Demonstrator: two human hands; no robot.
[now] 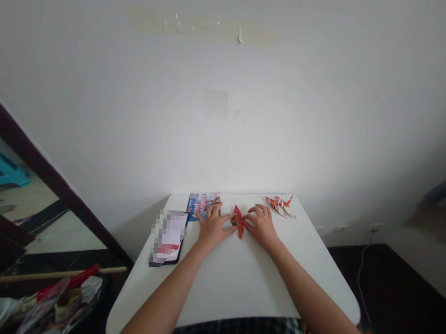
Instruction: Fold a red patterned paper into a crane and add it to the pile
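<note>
At the center bottom of the frame, the paper lies on the table, between the two hands. The left hand touches its left side, fingers spread. The right hand has bent fingers at its right side; whether they pinch, I cannot tell. The phone is left of the left hand.

table: smooth, white | folded piece: paper | wall: matt
</note>
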